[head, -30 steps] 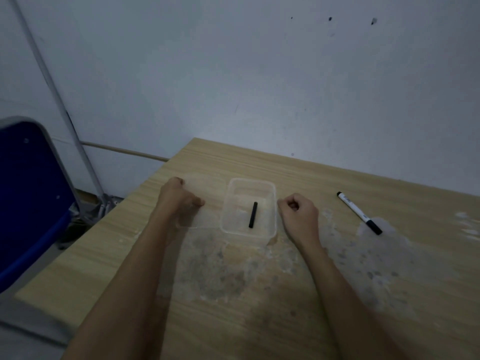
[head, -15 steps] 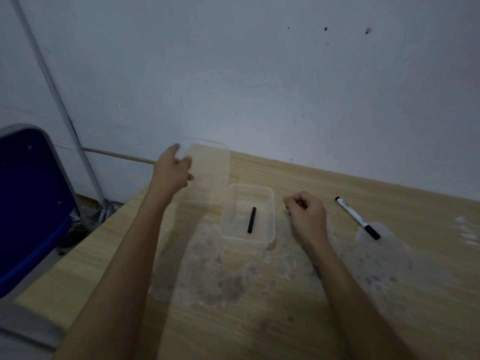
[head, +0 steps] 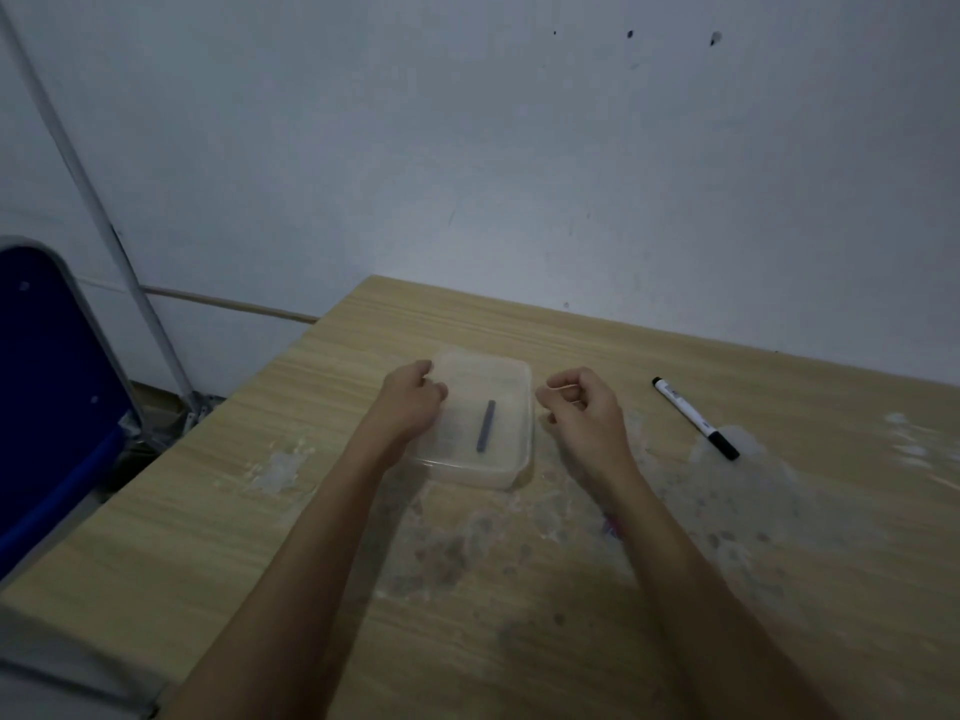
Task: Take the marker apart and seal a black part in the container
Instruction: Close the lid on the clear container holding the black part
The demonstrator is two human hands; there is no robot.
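Black part (head: 485,426) lies inside the container (head: 511,472), lid (head: 488,371) laid on top, left hand (head: 413,400) curled gripping its edge; right hand (head: 584,407) loosely closed, empty. Pressing shut apparently remains.

Left hand (head: 413,402) curled, right hand (head: 584,407) loosely fisted

A light wooden table (head: 675,589) bears pale stains; a blue metal-framed chair (head: 47,387) stands left; a white wall (head: 519,148) rises behind.

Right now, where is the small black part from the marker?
The black part lies inside the clear container under its lid, mid-table between the left hand and right hand.
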